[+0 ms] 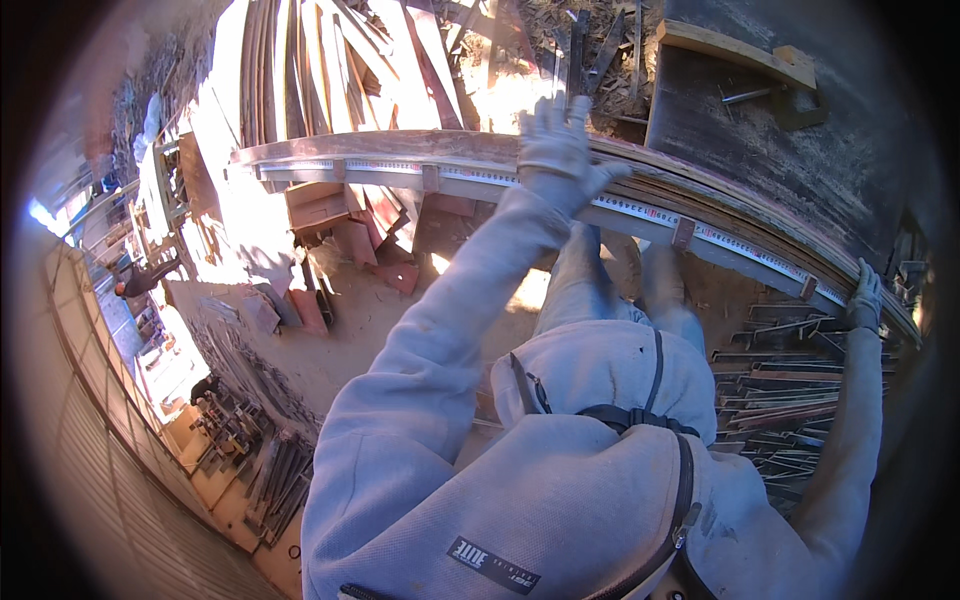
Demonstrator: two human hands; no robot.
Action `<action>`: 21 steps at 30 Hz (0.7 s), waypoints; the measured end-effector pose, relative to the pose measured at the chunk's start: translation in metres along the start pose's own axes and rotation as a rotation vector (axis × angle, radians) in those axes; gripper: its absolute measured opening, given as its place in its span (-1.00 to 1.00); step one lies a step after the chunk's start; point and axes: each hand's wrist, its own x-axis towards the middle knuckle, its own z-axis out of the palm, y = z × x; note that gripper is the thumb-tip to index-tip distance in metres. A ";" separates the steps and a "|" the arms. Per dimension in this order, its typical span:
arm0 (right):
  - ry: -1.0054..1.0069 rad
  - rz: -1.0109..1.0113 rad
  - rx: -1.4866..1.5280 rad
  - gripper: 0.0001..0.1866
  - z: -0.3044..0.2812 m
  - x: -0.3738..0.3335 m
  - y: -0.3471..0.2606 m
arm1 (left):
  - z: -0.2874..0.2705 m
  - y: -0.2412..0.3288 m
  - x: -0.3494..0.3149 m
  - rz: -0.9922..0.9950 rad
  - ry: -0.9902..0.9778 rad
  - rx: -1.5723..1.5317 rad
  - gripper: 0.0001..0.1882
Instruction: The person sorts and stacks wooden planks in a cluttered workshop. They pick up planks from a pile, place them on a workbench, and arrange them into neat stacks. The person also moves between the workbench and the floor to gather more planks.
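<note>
A long stack of thin wooden strips (400, 145) runs across in front of me, bent by the lens. Along its near side lies a measuring tape (735, 246) on a grey rail (465, 188), with several small wooden blocks (683, 233) set across it. My left hand (556, 155), in a light work glove, lies over the middle of the strips with fingers spread. At the right end of the stack, my gloved right hand (865, 300) has its fingers up against the strips' ends and appears closed around them.
Beyond the strips, more long boards (290, 70) lie at the far left. A dark tabletop (770, 150) with a wooden fence (735, 52) stands far right. Offcuts (350, 235) lie left below; thin pieces (780, 390) are piled at right. Another person (140, 278) is at far left.
</note>
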 end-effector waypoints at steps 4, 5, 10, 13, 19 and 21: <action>0.035 -0.077 -0.002 0.08 -0.021 -0.010 -0.018 | 0.044 0.213 -0.018 0.610 -0.229 0.032 0.40; -0.051 -0.022 -0.020 0.08 -0.030 -0.014 -0.022 | 0.057 0.259 -0.023 0.681 -0.240 0.099 0.39; 0.040 -0.115 0.036 -0.07 -0.065 -0.037 -0.043 | 0.097 0.376 -0.020 0.696 -0.135 0.046 0.12; 0.126 -0.227 0.168 -0.19 -0.071 -0.066 -0.046 | 0.110 0.386 -0.035 0.644 -0.260 0.037 0.07; 0.415 -0.304 0.642 -0.24 -0.056 -0.101 -0.033 | 0.120 0.381 -0.041 0.739 0.226 -0.128 0.04; 0.345 -0.285 0.541 -0.15 -0.052 -0.098 -0.029 | 0.109 0.385 -0.030 0.755 0.183 -0.082 0.11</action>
